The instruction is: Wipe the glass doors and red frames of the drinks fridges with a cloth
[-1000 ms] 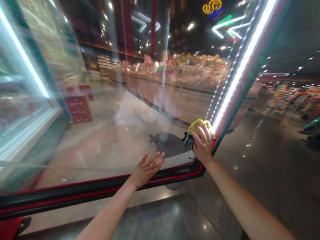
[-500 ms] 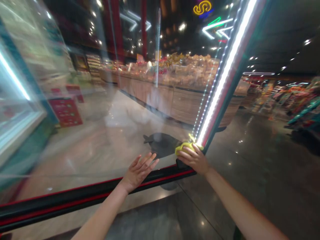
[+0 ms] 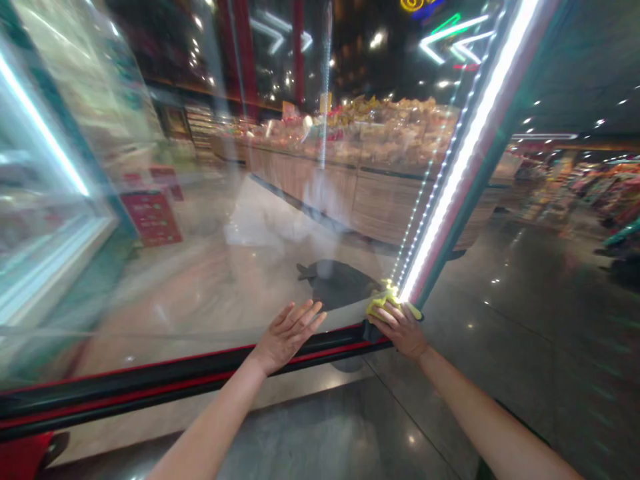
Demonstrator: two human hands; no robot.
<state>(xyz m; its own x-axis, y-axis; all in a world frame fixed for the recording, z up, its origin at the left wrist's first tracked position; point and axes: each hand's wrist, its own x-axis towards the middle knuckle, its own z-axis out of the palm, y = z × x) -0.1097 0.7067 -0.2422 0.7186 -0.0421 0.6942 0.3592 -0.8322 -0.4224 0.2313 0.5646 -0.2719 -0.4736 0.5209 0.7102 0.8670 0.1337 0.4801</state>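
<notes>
A large glass panel in a black and red frame stands before me. My left hand lies flat against the glass near its lower edge, fingers spread. At the panel's lower right corner, my right hand presses a yellow cloth onto the glass, just below the bright LED strip that runs up the right edge of the frame. A dark grey shape shows through the glass right behind both hands.
Behind the glass is a shop with wooden display counters piled with goods and a red sign. A lit refrigerated case stands at the left. Glossy dark floor stretches to the right, with colourful stalls beyond.
My right hand has slid the yellow cloth down along the lit edge into the panel's lower right corner. The left hand stayed flat on the glass.
</notes>
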